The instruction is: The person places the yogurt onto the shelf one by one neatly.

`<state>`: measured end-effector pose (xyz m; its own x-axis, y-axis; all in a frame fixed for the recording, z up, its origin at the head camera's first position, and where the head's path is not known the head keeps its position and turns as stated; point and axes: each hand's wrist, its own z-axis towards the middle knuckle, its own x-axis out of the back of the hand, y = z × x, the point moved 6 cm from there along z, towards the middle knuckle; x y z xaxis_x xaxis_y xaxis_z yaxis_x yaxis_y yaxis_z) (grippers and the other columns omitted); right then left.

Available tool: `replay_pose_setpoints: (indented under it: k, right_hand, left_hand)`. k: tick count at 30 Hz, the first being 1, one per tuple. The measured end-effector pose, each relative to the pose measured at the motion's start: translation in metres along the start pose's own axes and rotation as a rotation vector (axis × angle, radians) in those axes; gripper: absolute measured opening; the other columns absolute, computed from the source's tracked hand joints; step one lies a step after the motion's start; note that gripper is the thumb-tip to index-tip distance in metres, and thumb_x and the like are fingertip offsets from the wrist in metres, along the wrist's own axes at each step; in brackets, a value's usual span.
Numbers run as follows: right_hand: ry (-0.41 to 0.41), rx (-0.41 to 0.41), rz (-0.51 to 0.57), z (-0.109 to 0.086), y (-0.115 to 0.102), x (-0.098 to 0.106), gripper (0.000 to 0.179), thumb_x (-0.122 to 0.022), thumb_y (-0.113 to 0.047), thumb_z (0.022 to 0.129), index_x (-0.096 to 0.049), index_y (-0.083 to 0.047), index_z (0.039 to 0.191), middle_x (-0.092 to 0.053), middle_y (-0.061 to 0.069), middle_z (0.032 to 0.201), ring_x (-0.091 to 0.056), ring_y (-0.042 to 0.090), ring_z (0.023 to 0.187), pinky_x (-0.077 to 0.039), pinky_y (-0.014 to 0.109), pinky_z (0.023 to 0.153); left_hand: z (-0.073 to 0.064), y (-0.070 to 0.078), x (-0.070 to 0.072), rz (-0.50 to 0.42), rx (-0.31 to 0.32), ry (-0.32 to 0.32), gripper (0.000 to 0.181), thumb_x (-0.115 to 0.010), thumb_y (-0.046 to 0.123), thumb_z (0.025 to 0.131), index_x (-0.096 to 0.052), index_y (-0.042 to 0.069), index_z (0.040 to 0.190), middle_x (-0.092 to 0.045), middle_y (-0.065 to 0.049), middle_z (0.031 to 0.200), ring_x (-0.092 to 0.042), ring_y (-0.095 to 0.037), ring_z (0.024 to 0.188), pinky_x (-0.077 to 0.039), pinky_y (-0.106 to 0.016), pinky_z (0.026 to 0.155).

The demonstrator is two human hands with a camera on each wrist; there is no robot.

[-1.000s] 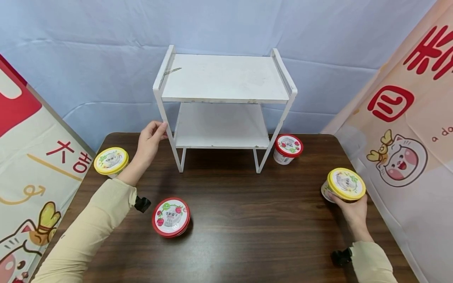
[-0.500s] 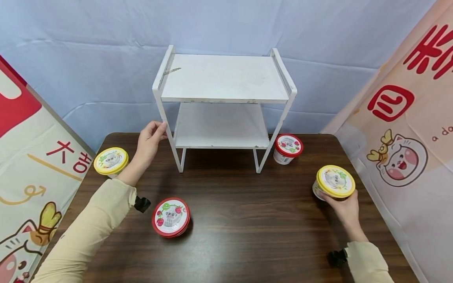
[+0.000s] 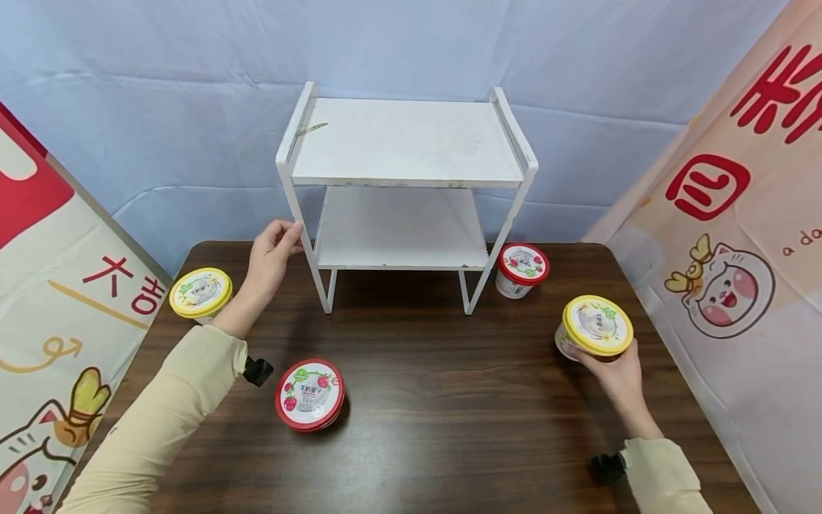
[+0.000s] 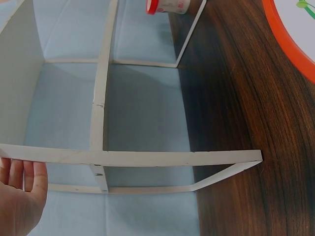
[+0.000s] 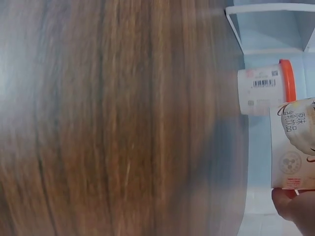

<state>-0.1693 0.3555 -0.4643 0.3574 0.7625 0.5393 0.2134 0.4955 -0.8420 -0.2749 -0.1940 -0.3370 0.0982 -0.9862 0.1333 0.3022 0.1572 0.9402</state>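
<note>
A white two-tier shelf [image 3: 411,143] stands upright at the back of the table. My left hand [image 3: 268,260] holds its left front leg partway up; in the left wrist view the fingertips go behind the white bar [image 4: 147,158]. At the right, my right hand [image 3: 618,375] grips a paper tub with a yellow lid [image 3: 599,325], thumb and fingers on its sides. The right wrist view has this cream printed tub [image 5: 290,169] raised off the wood, partly cut off by the frame. Both shelf boards are bare.
A red-lidded tub [image 3: 523,265] stands beside the shelf's right leg. Another red-lidded tub [image 3: 310,395] is at the front left, near the left forearm. One more yellow-lidded tub [image 3: 201,293] sits at the table's left edge, partly behind the arm. Printed cloths flank the dark table [image 3: 449,428].
My right hand has carried the yellow-lidded tub to the left and slightly toward the shelf. The left hand stays on the shelf leg, and the other tubs have not moved.
</note>
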Motion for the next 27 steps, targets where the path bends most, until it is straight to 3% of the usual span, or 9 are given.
replay_pose_setpoints:
  k: [3, 10, 13, 20, 27]
  right_hand:
    - [-0.010, 0.000, -0.007, -0.001, -0.003, -0.002, 0.095, -0.078, -0.021, 0.071, -0.016, -0.006, 0.141, -0.031, 0.017, 0.134, -0.032, 0.031, 0.120, -0.027, 0.048, 0.101]
    - [-0.036, 0.032, 0.002, -0.004, -0.013, -0.007, 0.095, -0.079, -0.019, 0.070, -0.016, -0.003, 0.140, -0.031, 0.017, 0.134, -0.033, 0.031, 0.120, -0.028, 0.048, 0.100]
    - [-0.048, 0.047, -0.005, -0.006, -0.018, -0.010, 0.095, -0.079, -0.020, 0.070, -0.017, -0.002, 0.140, -0.032, 0.018, 0.133, -0.033, 0.033, 0.120, -0.028, 0.050, 0.099]
    - [-0.072, 0.092, -0.032, -0.010, -0.026, -0.015, 0.091, -0.079, -0.017, 0.070, -0.019, -0.001, 0.138, -0.034, 0.019, 0.129, -0.036, 0.034, 0.117, -0.031, 0.052, 0.095]
    - [-0.096, 0.133, -0.047, -0.014, -0.033, -0.021, 0.090, -0.079, -0.016, 0.070, -0.021, 0.000, 0.137, -0.037, 0.019, 0.127, -0.038, 0.033, 0.115, -0.032, 0.051, 0.092]
  left_hand:
    - [-0.001, 0.003, -0.001, -0.007, 0.004, -0.005, 0.026, -0.044, 0.014, 0.096, -0.049, -0.011, 0.097, -0.052, 0.002, 0.084, -0.052, -0.006, 0.078, -0.048, -0.013, 0.072]
    - [-0.010, 0.028, -0.006, 0.003, -0.007, -0.015, 0.027, -0.042, 0.009, 0.096, -0.046, -0.017, 0.097, -0.052, 0.001, 0.083, -0.052, -0.006, 0.078, -0.046, -0.011, 0.072]
    - [-0.010, 0.028, -0.006, 0.005, -0.005, -0.012, 0.027, -0.042, 0.010, 0.096, -0.046, -0.017, 0.097, -0.052, 0.000, 0.082, -0.052, -0.006, 0.077, -0.047, -0.011, 0.071]
    - [-0.001, 0.003, -0.001, -0.007, -0.005, -0.005, 0.029, -0.044, 0.016, 0.096, -0.048, -0.013, 0.097, -0.052, 0.002, 0.084, -0.052, -0.006, 0.078, -0.048, -0.013, 0.072]
    - [-0.001, 0.003, 0.000, -0.004, -0.014, 0.000, 0.027, -0.045, 0.018, 0.096, -0.050, -0.009, 0.094, -0.052, 0.002, 0.083, -0.053, -0.006, 0.078, -0.048, -0.014, 0.072]
